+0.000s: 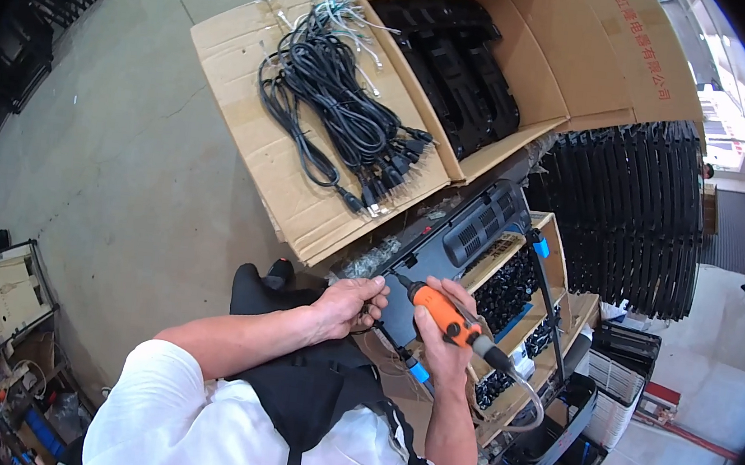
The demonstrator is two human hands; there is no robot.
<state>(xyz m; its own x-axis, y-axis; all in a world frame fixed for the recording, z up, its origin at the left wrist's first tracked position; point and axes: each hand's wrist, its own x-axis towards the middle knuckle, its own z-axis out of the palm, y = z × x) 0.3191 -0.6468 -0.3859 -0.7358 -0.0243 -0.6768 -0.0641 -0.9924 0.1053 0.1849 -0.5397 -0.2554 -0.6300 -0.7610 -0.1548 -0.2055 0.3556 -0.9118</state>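
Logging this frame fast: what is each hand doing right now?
Left hand: closed, fingertips at the edge of the black panel; contents cannot be told.
Right hand: closed on the orange screwdriver.

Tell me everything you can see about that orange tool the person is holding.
The orange tool looks like a powered screwdriver: a plastic-looking orange body, a thin dark bit at the front and a grey-black rear end where a clear hose leaves it. The right hand grips it around the middle, tilted, with the bit pointing up and left toward the dark panel. The left hand rests just beside the tip.
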